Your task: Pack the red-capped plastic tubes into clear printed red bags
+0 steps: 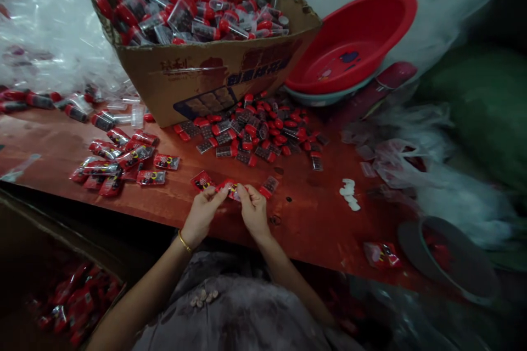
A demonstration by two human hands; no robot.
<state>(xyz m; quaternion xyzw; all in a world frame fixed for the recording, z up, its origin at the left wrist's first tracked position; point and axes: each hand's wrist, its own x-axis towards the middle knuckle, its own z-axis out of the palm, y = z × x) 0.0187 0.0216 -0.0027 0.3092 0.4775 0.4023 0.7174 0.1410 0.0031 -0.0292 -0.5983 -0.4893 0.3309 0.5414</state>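
Near the front edge of the reddish table, my left hand (202, 213) and my right hand (252, 208) pinch a small red printed packet (231, 188) between thumbs and fingers. The fingers cover part of it. Just beyond my left hand lies a red packet (201, 180), flat on the table. A small clear container with red (269, 186) rests close to my right hand. To the left is a pile of filled red packets (119, 162). Farther back, many red-capped clear tubes with dark contents (251, 129) are heaped.
A cardboard box (164, 88) full of similar tubes stands at the back, beside a red basin (370, 33). Clear plastic bags (428, 164) crowd the right side. White scraps (349, 194), another packet (381, 255) and a bowl (453, 263) sit at right. Packets fill a box at lower left (78, 301).
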